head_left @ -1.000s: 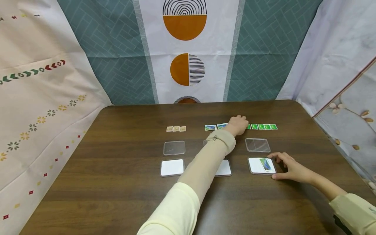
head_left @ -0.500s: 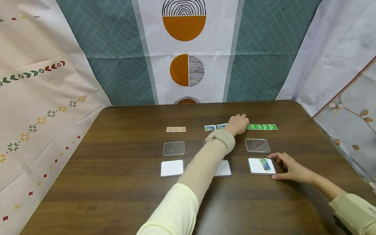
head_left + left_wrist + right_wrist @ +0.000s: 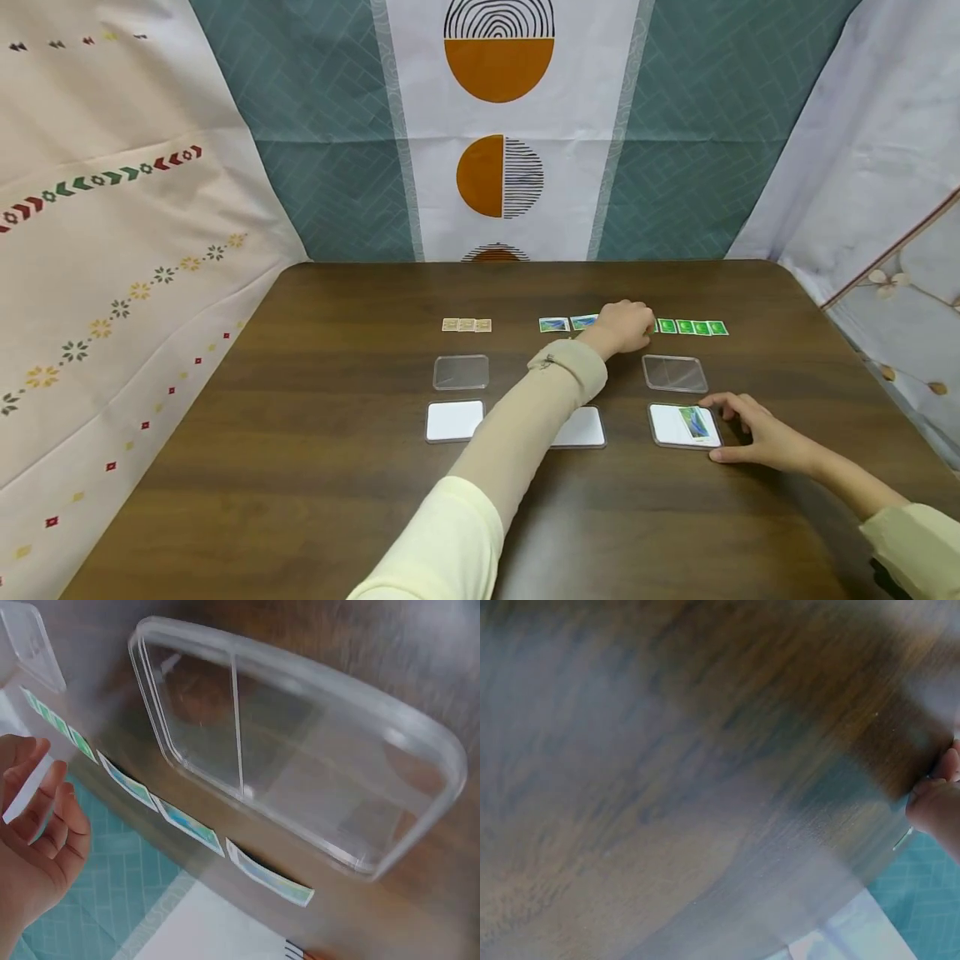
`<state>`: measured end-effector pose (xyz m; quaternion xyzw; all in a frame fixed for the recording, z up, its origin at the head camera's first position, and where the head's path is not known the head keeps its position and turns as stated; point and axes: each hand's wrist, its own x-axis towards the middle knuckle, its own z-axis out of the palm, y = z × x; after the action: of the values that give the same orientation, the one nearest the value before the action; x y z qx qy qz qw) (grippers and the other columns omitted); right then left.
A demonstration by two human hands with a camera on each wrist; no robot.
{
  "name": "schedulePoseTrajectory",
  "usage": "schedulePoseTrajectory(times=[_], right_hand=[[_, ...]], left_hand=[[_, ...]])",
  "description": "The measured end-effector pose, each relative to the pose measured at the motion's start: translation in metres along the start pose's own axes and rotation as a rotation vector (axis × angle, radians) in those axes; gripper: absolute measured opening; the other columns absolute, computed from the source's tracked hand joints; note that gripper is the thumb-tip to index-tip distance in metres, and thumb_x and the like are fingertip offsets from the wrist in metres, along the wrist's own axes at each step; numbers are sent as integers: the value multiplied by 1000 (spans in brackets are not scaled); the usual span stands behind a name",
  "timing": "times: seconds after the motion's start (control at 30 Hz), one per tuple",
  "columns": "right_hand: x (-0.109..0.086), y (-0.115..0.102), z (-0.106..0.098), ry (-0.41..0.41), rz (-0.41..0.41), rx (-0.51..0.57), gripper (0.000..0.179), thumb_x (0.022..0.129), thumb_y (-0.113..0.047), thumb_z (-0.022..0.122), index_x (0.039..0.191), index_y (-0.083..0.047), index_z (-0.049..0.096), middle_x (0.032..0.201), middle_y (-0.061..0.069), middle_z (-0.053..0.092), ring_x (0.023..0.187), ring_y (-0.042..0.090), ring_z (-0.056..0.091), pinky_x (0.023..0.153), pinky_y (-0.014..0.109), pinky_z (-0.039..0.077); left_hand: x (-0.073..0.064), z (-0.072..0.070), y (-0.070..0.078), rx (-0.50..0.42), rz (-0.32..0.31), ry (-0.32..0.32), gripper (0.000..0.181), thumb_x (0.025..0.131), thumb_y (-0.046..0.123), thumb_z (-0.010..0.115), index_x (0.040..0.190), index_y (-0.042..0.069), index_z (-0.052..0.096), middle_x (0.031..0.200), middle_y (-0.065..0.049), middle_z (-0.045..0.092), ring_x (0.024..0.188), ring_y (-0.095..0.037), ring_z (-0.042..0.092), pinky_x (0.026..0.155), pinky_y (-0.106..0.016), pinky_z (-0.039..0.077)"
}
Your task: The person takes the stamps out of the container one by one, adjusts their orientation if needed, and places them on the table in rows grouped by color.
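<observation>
My left hand [image 3: 621,327] reaches over the back row of stamps, covering part of it. In the left wrist view, thumb and fingers pinch a thin white slip [image 3: 30,787] that looks like a stamp from the back. Blue-green stamps [image 3: 554,325] lie left of this hand, and small green stamps [image 3: 685,327] right of it. My right hand [image 3: 757,433] holds the right edge of a clear case [image 3: 667,425] with a white insert between thumb and index finger. A blue-green stamp [image 3: 694,422] lies on that insert. The right wrist view mostly shows blurred tabletop.
Two more cases with white inserts, a left one [image 3: 454,421] and a middle one [image 3: 581,428], sit in the front row. Clear lids [image 3: 461,372] lie behind the cases; the middle lid is hidden by the left arm. Tan stamps [image 3: 467,325] lie at the back left.
The head view has shifted slightly, moving the scene to the right in frame. My left hand has come slightly back from the stamp row. My right hand stays on the case.
</observation>
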<state>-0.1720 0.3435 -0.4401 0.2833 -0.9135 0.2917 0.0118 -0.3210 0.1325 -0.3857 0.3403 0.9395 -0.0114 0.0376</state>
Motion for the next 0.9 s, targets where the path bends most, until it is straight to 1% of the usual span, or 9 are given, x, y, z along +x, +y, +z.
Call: schedulePoseTrajectory(times=[0.1,0.27,0.33,0.57,0.67,0.8,0.9], right_hand=[[0,2,-2,-1,-12,-6,66,64,-9,84,118,-5,46,93,4,41,81,-1,30,62,21,29],[-1,3,-2,-2,-16,-2,65,63,-10,84,117,-5,46,92,4,40,80,-1,30,62,21,28],[-2,2,-1,0,-14,4,65,63,-9,84,117,-5,47,92,4,41,81,-2,30,62,21,29],[-1,1,-2,-2,-20,15,65,64,-9,83,118,-4,46,93,5,41,83,-3,30,62,21,29],[-1,1,-4,-13,-17,25,64,65,-8,83,118,-4,47,93,5,40,82,-3,30,62,21,29],[-1,2,-7,-49,2,57,63,67,-7,81,119,-4,46,93,6,38,79,0,29,62,21,27],[-1,1,-9,-76,23,82,62,70,-7,80,121,-5,46,94,7,36,77,1,29,61,22,26]], left_hand=[[-5,-1,5,-19,29,18,18,94,27,52,99,30,69,109,13,61,99,-6,57,78,-24,47],[-11,-1,15,-48,66,21,16,94,31,54,99,31,69,105,15,63,94,-3,57,77,-21,46],[-13,-2,19,-55,70,21,15,94,35,56,100,31,69,103,16,62,93,-2,56,77,-20,46],[-21,-8,28,-59,108,44,15,92,40,57,94,29,68,94,17,61,85,0,55,71,-19,44],[-24,-10,29,-53,113,49,16,91,41,58,95,29,68,95,17,62,86,-1,56,70,-19,45],[-32,-11,29,-56,121,28,19,91,41,59,102,30,69,105,17,64,94,-1,58,74,-19,47],[-37,-9,28,-59,143,27,19,91,40,59,103,29,69,107,18,65,93,1,58,74,-19,48]])
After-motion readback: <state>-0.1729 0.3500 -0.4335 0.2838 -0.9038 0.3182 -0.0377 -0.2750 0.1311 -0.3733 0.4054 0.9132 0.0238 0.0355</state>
